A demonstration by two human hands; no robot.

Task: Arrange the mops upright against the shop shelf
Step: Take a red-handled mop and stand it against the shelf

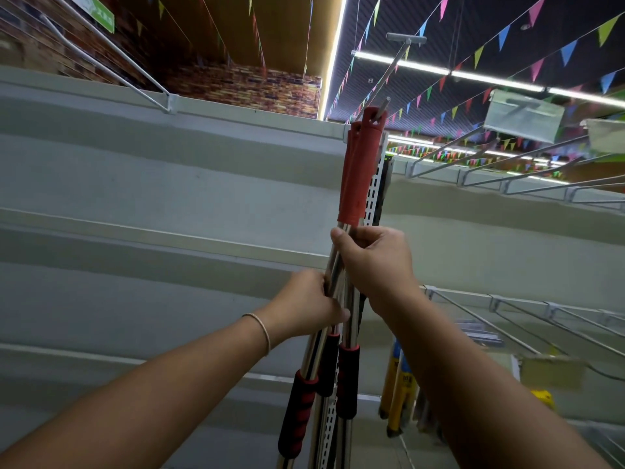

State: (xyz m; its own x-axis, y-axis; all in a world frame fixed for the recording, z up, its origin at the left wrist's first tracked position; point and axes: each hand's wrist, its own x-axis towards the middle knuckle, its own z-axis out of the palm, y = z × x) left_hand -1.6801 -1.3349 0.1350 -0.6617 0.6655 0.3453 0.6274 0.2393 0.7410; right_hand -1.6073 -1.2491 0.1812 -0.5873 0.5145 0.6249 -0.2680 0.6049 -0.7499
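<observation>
A bundle of mops stands upright against the perforated upright post of the grey shop shelf. The mops have shiny metal poles, red plastic top ends and red-and-black foam grips lower down. My right hand is closed around the poles just below the red tops. My left hand grips the poles a little lower, from the left. The mop heads are out of view below.
Wire hooks jut from the shelf on the right, at two heights. Yellow-handled items hang lower right. Another long tool leans above the shelf top. Bunting and strip lights cross the ceiling.
</observation>
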